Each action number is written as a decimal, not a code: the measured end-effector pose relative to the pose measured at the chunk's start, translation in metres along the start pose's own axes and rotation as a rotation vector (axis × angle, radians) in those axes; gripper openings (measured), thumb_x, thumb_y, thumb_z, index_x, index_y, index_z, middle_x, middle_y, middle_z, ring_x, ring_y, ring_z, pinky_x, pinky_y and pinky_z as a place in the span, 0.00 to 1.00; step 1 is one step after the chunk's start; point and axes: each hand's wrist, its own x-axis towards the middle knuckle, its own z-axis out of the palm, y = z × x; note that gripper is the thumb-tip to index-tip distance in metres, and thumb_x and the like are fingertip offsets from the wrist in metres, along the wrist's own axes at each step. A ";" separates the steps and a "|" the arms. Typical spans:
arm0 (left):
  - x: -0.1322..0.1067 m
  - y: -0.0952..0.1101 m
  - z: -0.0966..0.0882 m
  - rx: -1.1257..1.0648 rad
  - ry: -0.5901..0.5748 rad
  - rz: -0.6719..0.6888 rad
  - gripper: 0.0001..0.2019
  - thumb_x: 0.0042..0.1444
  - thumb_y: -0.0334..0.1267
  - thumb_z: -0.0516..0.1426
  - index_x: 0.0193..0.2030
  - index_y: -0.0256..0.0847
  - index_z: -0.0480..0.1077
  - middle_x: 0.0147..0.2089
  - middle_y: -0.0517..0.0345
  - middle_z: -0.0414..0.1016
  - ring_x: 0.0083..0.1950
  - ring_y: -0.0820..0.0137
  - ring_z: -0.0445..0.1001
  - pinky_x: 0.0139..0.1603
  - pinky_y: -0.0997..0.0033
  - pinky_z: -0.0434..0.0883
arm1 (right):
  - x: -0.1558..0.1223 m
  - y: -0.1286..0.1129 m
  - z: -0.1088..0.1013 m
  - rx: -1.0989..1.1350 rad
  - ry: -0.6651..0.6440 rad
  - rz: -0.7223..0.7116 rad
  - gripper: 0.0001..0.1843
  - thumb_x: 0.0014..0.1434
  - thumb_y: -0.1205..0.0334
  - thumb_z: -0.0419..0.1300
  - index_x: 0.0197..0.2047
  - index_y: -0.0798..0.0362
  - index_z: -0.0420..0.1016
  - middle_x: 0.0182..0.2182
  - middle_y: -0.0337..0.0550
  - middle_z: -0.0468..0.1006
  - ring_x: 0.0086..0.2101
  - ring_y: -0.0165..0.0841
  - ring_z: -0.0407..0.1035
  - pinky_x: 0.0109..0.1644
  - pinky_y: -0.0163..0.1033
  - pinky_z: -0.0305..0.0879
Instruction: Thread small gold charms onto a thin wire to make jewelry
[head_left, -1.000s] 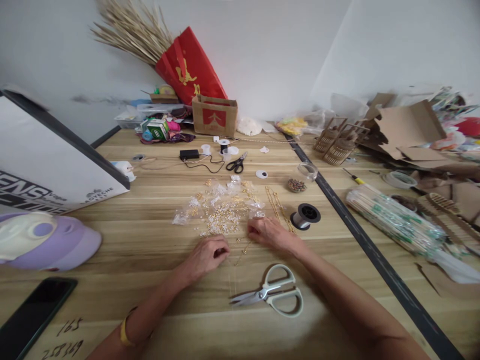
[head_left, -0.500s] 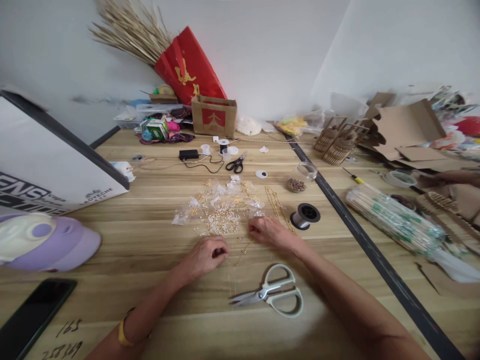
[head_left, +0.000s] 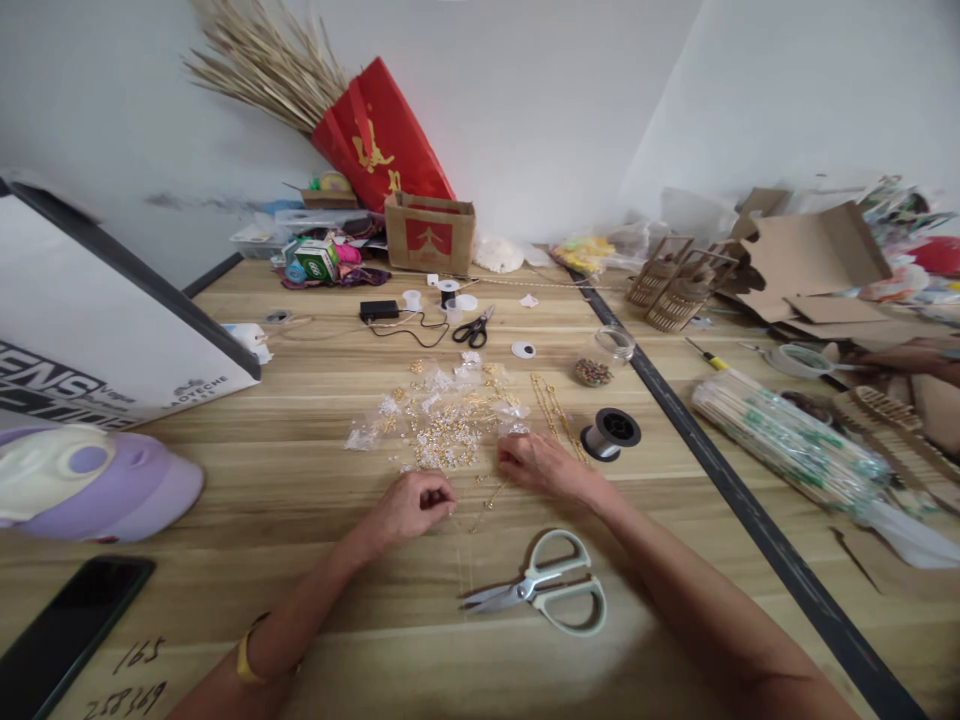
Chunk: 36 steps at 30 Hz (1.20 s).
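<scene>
My left hand (head_left: pixel 416 508) is closed in a pinch, with a thin clear thread at its fingertips. My right hand (head_left: pixel 541 463) is closed too, fingers bent down by the edge of the bead pile; what it pinches is mostly hidden. Between the hands lies a fine strand with small gold beads (head_left: pixel 487 502), its upper end running to my right fingertips. Just beyond them spreads a loose pile of gold and clear beads (head_left: pixel 444 440) among small plastic bags (head_left: pixel 364 428). Pale-handled scissors (head_left: pixel 544 585) lie nearer to me, blades toward the left.
Right of my hand stand a wire spool (head_left: pixel 611 433), a gold chain (head_left: pixel 553 405) and a jar of brown beads (head_left: pixel 594 371). Black scissors (head_left: pixel 474 328) lie farther back. Left are a purple cap (head_left: pixel 142 485) and a phone (head_left: pixel 71 630). Another person's hand (head_left: pixel 919 355) shows at far right.
My left hand's fingers have shifted slightly at the thread; my right hand stays in place. At far right, the other person's hand has moved near the tape roll.
</scene>
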 end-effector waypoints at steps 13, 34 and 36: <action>-0.002 0.011 -0.002 -0.546 0.037 -0.178 0.11 0.46 0.42 0.62 0.28 0.34 0.71 0.27 0.57 0.75 0.25 0.76 0.66 0.28 0.76 0.65 | -0.012 -0.033 0.003 0.468 0.194 -0.280 0.01 0.57 0.68 0.58 0.34 0.55 0.69 0.27 0.36 0.71 0.26 0.25 0.64 0.30 0.29 0.55; 0.001 0.009 0.008 -0.611 0.059 -0.147 0.17 0.42 0.48 0.64 0.24 0.33 0.69 0.21 0.62 0.68 0.24 0.76 0.64 0.28 0.76 0.61 | -0.019 -0.049 0.015 0.103 0.311 -0.374 0.08 0.65 0.60 0.51 0.41 0.55 0.68 0.32 0.42 0.72 0.30 0.29 0.68 0.31 0.32 0.56; 0.001 0.009 0.009 -0.622 0.062 -0.150 0.17 0.41 0.47 0.64 0.24 0.33 0.69 0.22 0.61 0.69 0.25 0.76 0.65 0.28 0.76 0.62 | -0.020 -0.050 0.014 0.099 0.305 -0.369 0.08 0.66 0.61 0.51 0.41 0.55 0.68 0.31 0.42 0.71 0.30 0.29 0.68 0.30 0.32 0.56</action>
